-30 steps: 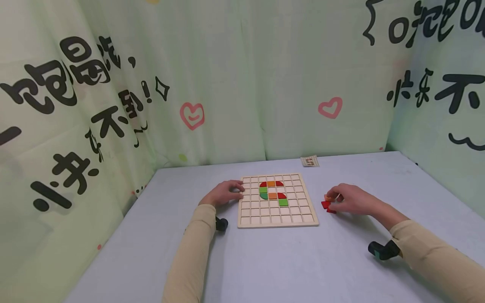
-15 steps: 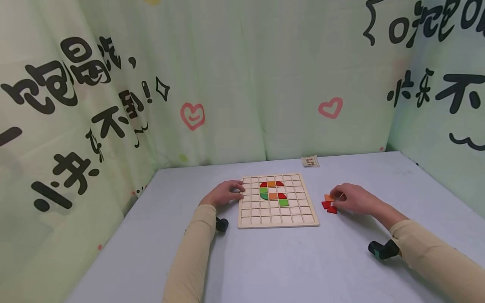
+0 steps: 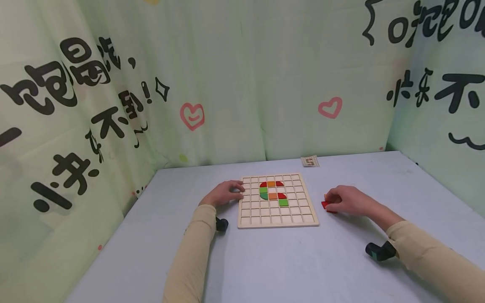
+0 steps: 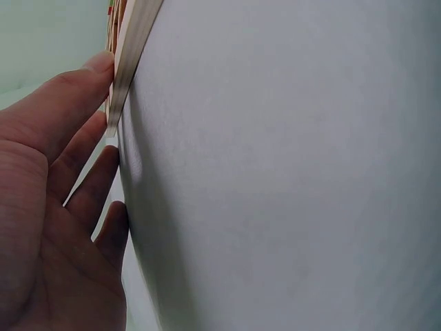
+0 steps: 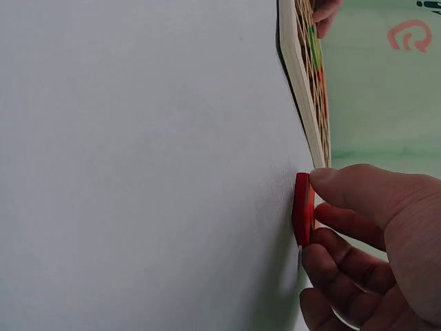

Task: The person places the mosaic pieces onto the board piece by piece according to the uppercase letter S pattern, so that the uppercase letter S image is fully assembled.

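Observation:
On the table lies a square wooden grid board [image 3: 260, 220] with red, orange and green tiles [image 3: 283, 202] set in its middle cells. My left hand [image 3: 222, 192] rests at the board's left edge, thumb and fingertips touching the frame. To the right of the board, my right hand [image 3: 349, 200] is over a small group of loose red tiles [image 3: 324, 204], with its fingers bent. In the right wrist view the thumb touches the end of a red tile [image 5: 302, 210], while bent fingers lie beside it. Whether they grip a tile is unclear, and the hand hides most of the group.
A small printed card [image 3: 310, 161] lies near the table's back edge. A white cloth covers the table [image 3: 273, 265]. A pale green curtain [image 3: 227, 84] with lettering and hearts hangs behind and at the sides.
My right hand drew back slightly, uncovering an orange tile and red tiles, then came forward and down over them again. The left hand and the board stayed in place.

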Demonstrator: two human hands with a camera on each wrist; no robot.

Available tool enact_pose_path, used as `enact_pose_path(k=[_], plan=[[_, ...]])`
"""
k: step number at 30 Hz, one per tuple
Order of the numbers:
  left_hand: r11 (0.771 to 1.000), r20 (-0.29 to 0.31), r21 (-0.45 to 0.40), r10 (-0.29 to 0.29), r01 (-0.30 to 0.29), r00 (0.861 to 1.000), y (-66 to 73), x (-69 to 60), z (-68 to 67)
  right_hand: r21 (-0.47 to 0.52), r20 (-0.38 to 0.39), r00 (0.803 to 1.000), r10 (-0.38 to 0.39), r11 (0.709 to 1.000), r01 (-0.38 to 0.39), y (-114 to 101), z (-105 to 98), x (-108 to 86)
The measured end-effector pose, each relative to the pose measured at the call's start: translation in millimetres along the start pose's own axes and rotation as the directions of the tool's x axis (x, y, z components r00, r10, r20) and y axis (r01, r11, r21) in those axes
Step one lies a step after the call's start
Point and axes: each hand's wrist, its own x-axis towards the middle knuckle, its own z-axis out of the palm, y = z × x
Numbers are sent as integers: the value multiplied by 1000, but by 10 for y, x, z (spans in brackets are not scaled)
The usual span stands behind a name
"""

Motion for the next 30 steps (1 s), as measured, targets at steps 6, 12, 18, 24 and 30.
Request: enact_pose_path(k=[6,12,18,24,30], plan=[[1000,2,4,12,-12,1000,-6,4,-2,-24,-16,1000,10,1000,-11,-9,48,30],[1000,4,11,11,-11,1000,-6,1,5,-27,-16,1000,-1,1000,1,-34,80,54],[1000,1,-11,-5,5,1000,8,8,9,-32,-14,1000,-18,999,17,-66,85,78],[1000,7,-22,3,-2,1000,13,28,16,-46,-30,999,-21,999,20,-62,76,82],[1000,4,-21,-10,10,1000,-2,21,13,-32,-31,999,-10,999,9,-59,112,93]])
